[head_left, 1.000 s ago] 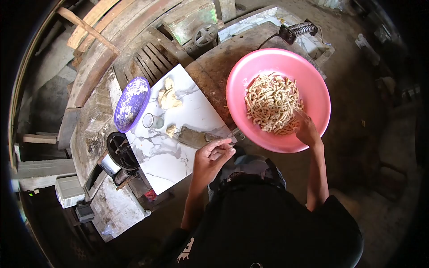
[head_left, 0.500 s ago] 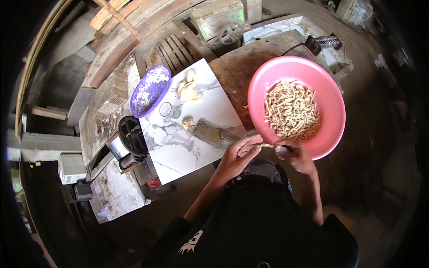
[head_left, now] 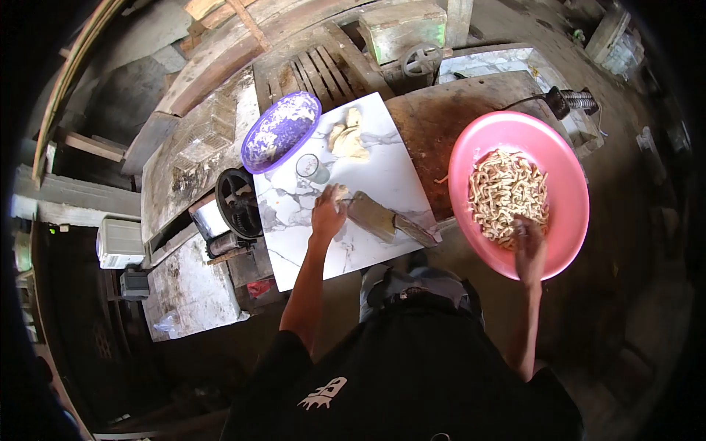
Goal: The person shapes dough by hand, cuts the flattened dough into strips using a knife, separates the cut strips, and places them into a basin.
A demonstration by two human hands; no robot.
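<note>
My left hand point(head_left: 328, 214) is over the white marble-patterned board point(head_left: 294, 253), its fingertips closed around a small piece of dough point(head_left: 341, 192). Right beside it lies a cleaver point(head_left: 371, 215) with a broad blade and a dark handle. My right hand point(head_left: 530, 251) reaches down into a pink basin point(head_left: 570, 220). Its fingers are at the near side of a heap of short dough strips point(head_left: 507, 189) and are too blurred to read. A larger lump of dough point(head_left: 348, 137) and a clear glass point(head_left: 312, 170) also stand on the board.
A purple tray point(head_left: 282, 132) dusted with white crumbs sits at the board's upper left corner. Left of the board is a black handwheel point(head_left: 239, 203). A worn wooden table point(head_left: 423, 117) lies behind, with a spring-like metal part point(head_left: 573, 101) on its right.
My hands have parted. The left moved from the basin's edge to the small dough piece on the board; the right went into the basin. The strip between them is no longer seen there.
</note>
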